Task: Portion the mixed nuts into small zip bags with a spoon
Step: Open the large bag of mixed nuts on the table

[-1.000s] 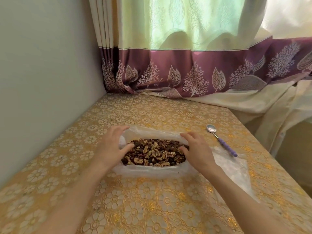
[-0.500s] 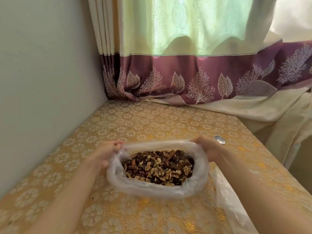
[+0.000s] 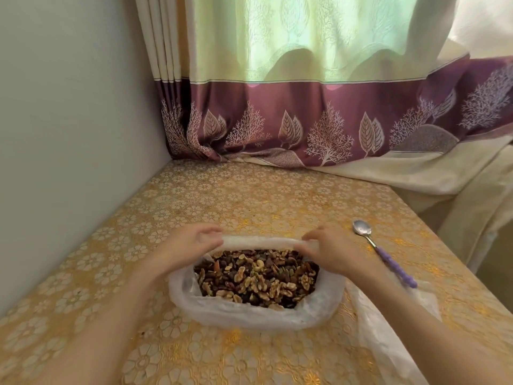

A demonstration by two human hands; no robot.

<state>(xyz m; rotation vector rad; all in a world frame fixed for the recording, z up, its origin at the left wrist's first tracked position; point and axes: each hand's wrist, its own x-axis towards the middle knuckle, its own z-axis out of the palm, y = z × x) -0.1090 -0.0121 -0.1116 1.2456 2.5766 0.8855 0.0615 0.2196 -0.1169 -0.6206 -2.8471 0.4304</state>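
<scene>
A clear plastic bag [image 3: 249,315] lies open on the table, full of mixed nuts [image 3: 258,276]. My left hand [image 3: 188,245] grips the far rim of the bag at its left end. My right hand [image 3: 330,248] grips the same rolled rim at its right end. A metal spoon [image 3: 383,252] with a purple handle lies on the table just right of my right hand, bowl pointing away. Thin clear zip bags [image 3: 388,334] lie flat under my right forearm, partly hidden by it.
The table [image 3: 249,201] wears a gold floral cloth. A grey wall [image 3: 69,134] runs along its left side. A green and purple curtain [image 3: 305,120] hangs at the back, and cream fabric [image 3: 472,190] drapes past the table's right edge.
Both hands moved from the bag's sides to its far rim and rolled that edge down. The spoon has come fully back into view.
</scene>
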